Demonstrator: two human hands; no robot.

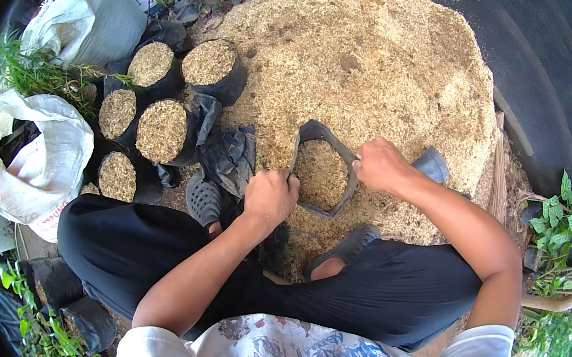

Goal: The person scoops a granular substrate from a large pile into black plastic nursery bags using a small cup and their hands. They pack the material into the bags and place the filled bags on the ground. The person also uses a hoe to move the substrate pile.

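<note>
Between my hands stands a black plastic grow bag (pixel 352 183), its mouth pulled wide into an angular ring, with pale brown, husk-like growing mix (pixel 321 170) inside. My left hand (pixel 272 194) is closed on the left side of its rim. On the opposite side, my right hand (pixel 383 165) pinches the rim. Just beyond my right wrist a dark grey cup-like container (pixel 431 165) lies on the heap. The big heap of loose mix (pixel 357 62) spreads out in front of the bag. Crumpled empty black bags (pixel 230 158) lie left of my left hand.
Several filled black bags (pixel 216 73) stand together at the left. Beyond them are an open white sack (pixel 33 156) and another white sack (pixel 93 31). Black sheeting (pixel 495 24) curves along the right, with leafy plants (pixel 562 216) near its lower end. My dark shoes rest close to the bag.
</note>
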